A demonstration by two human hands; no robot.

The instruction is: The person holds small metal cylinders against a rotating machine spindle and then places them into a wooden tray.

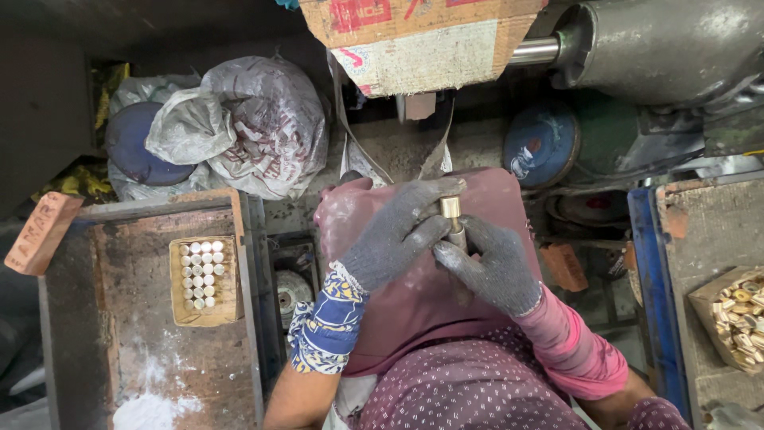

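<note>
Centre frame, a short brass cylinder [451, 209] stands on a thin rod, its long axis running up and down the picture, brass end toward the top edge and the rod dropping down between the gloves. The left hand [395, 236], in a grey knit glove, comes in from lower left and curls over it, fingers wrapped across the brass end; the right hand [492, 267], gloved the same, grips the rod just below, so the piece sits pinched between both hands (thumbs nearly touching). Beneath them lies a maroon pad [509, 203]. At left, on the rusty table [127, 318], a small cardboard tray [204, 280] holds neat rows of pale round pieces standing on end, filling only its upper half. At the right edge, a second cardboard box [736, 317] carries a loose heap of brass parts. Upper left, tied plastic sacks [263, 119] slump against the wall; above the hands hangs a torn carton [422, 40].
</note>
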